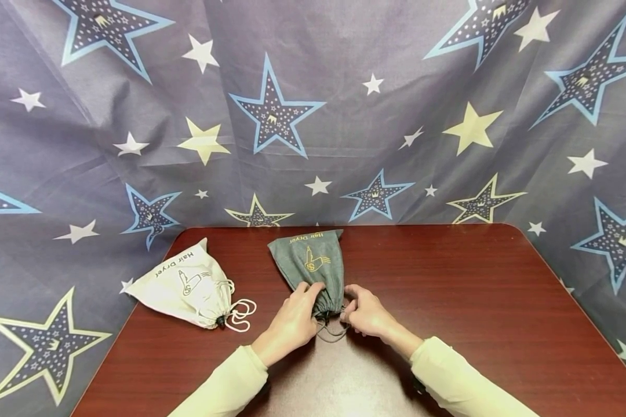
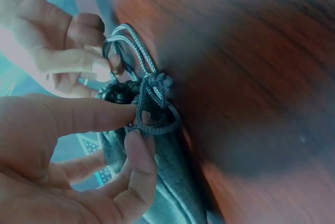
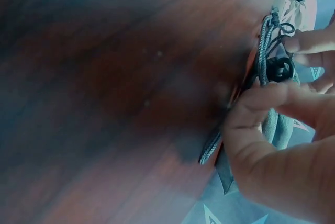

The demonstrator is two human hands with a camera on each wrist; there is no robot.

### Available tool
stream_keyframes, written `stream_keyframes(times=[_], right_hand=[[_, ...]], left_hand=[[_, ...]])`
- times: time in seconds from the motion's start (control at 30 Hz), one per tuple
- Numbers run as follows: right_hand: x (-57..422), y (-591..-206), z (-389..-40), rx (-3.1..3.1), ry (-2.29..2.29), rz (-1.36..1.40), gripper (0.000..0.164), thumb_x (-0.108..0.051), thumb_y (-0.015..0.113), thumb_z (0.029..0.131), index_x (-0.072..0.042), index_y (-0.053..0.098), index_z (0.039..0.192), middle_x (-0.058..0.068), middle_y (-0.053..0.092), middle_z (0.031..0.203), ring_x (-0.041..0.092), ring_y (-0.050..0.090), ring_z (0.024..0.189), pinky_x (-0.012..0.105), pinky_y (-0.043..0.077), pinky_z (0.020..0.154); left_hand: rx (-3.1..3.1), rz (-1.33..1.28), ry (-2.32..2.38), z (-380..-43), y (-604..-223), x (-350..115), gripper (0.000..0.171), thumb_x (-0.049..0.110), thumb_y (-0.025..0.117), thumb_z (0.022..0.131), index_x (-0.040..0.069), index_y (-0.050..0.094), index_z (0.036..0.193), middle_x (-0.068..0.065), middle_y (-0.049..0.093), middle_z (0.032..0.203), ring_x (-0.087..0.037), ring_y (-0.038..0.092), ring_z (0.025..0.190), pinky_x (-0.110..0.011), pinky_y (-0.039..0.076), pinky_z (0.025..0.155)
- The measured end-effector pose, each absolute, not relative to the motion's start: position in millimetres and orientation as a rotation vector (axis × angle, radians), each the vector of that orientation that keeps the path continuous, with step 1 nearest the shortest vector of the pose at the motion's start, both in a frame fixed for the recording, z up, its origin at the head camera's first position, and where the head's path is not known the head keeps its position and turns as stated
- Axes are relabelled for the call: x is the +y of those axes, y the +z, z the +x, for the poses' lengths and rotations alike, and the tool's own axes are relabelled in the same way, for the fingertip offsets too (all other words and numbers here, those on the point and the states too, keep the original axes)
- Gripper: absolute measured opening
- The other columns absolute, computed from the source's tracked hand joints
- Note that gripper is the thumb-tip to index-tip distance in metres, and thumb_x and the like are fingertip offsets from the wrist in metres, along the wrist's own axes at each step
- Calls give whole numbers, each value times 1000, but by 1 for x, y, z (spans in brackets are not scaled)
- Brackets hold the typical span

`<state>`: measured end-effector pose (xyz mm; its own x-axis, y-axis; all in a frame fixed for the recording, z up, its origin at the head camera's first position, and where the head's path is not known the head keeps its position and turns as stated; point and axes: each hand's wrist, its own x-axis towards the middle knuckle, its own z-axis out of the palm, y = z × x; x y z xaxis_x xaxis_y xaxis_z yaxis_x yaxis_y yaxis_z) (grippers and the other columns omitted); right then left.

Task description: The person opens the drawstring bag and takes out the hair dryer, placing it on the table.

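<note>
A grey drawstring bag (image 1: 302,258) printed with "Hair Dryer" and a yellow dryer drawing lies on the table, its gathered neck toward me. At the left of that neck, my left hand (image 1: 293,317) pinches the grey drawstring (image 2: 137,51) between thumb and finger. My right hand (image 1: 369,314) is on the other side, with its thumb and curled index finger on the cord too. Between the hands sits a black cord lock (image 2: 119,93) at the bag's mouth. A knot (image 2: 159,81) joins the cord ends, and loops hang toward the near side.
A white drawstring bag (image 1: 188,286), also printed "Hair Dryer", lies at the table's left side, its white cord (image 1: 244,315) spread to the right. The dark red table (image 1: 448,289) ends against a star-patterned cloth (image 1: 344,116) at the back.
</note>
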<state>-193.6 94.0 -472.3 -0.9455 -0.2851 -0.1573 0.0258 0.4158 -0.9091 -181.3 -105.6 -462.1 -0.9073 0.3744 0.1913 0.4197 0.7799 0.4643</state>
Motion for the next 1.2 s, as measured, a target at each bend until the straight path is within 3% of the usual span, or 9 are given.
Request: stream_keyframes(times=[0.17,0.4,0.67,1.0,1.2], right_hand=[[97,-467,-193,2292,-1581,-159,49,8,64,89,8,53,137,15,63,72,12,45,44,24,34,42],[101,-460,-191,2236,-1609,-116,36,3,61,92,7,59,127,0,45,63,8,35,43,24,32,42],[107,-461,-194,2215,-1638,-102,32,5,60,93,7,61,124,3,51,72,8,35,48,24,33,43],[114,-462,-196,2300,-1557,-48,18,-5,58,101,1,70,113,9,60,84,8,31,47,24,33,43],[120,-461,-197,2292,-1563,-42,19,0,55,98,1,70,110,3,52,71,7,23,44,22,23,42]], left_hand=[[-2897,-627,-785,-179,-458,-106,74,-16,70,70,3,57,140,-20,60,118,-43,65,81,-51,54,68],[-2914,-594,-782,-178,-452,-107,67,-11,72,75,4,59,139,-19,60,120,-43,66,84,-53,55,70],[-2978,-572,-736,-176,-444,-109,71,-11,73,73,5,58,140,-19,59,120,-41,64,75,-49,51,59],[-2978,-555,-602,-174,-441,-114,68,-7,74,75,8,59,139,-16,59,117,-40,63,68,-48,49,52],[-2977,-533,-535,-176,-435,-117,63,-2,75,78,9,61,139,-15,61,117,-42,66,72,-50,51,55]])
